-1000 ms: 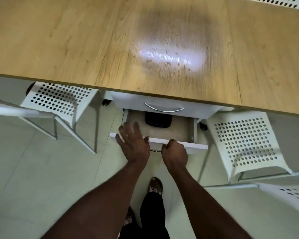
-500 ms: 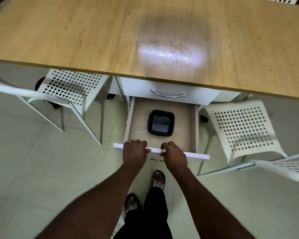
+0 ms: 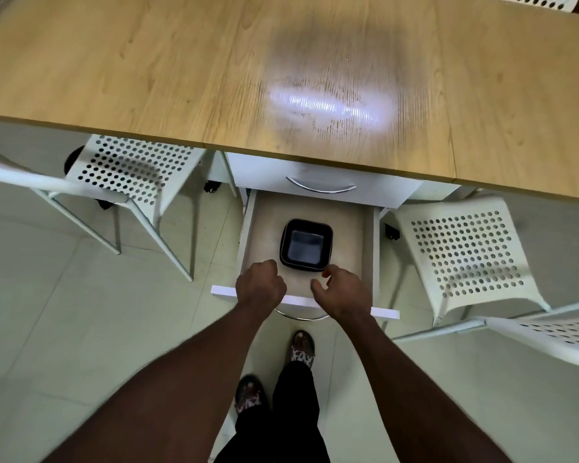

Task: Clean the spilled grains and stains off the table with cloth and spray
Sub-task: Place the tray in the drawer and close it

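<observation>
Pale green floor tiles (image 3: 47, 312) lie under everything.

Desk (image 3: 147, 61): light wood-grain top spanning the upper part of the view. One duller greyish patch (image 3: 331, 55) sits at its centre, with a bright reflection in it.

Upper drawer (image 3: 264, 172): white, closed, just under the desk's near edge, with a curved chrome handle (image 3: 321, 188).

Lower drawer (image 3: 348, 235): drawn out towards the person, beige inside.

Black container (image 3: 306, 245): square with rounded corners, open-topped, sitting mid-drawer.

Hands: the left hand (image 3: 259, 285) is over the drawer's white front panel (image 3: 223, 290) with fingers curled downwards; whether it grips anything cannot be told. The right hand (image 3: 343, 292) is over the same panel, fingers loosely bent and holding nothing, with its fingertips just beside the container's near right corner.

Left chair (image 3: 131, 165) and right chair (image 3: 462, 255): white, with perforated seats, flanking the drawers.

Patterned shoes (image 3: 301, 345): on the floor below the lower drawer.
</observation>
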